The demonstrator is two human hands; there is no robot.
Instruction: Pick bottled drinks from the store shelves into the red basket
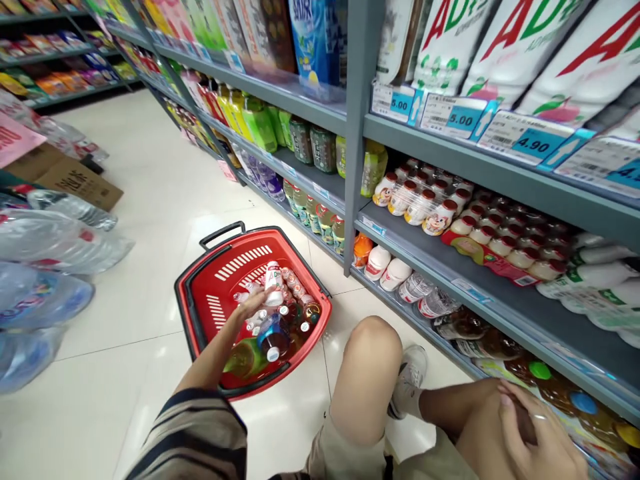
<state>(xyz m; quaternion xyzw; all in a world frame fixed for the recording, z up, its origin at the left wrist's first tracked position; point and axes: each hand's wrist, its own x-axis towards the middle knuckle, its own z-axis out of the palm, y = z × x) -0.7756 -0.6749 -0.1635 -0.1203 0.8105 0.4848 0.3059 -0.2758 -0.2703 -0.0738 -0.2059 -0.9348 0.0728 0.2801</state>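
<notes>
My left hand (254, 301) reaches down into a red shopping basket (200, 270) on the floor. Its fingers are closed around a white bottle (273, 279) with red and green lettering, which stands nearly upright. Around it lie a dark bottle with a blue label (274, 333), a green bottle (246, 357), a brown drink bottle (311, 313) and a pack of several small bottles (296, 285). My right hand (537, 427) rests over my bent knee, fingers loosely spread, holding nothing; part of it runs out of view at the lower right.
A grey shelf unit (356, 153) full of drinks runs along the right. Packs of small red-capped bottles (430, 200) sit on its lower shelf. Large water bottles (60, 240) and a cardboard box (80, 180) stand at the left. Snack shelves (55, 67) are farther back.
</notes>
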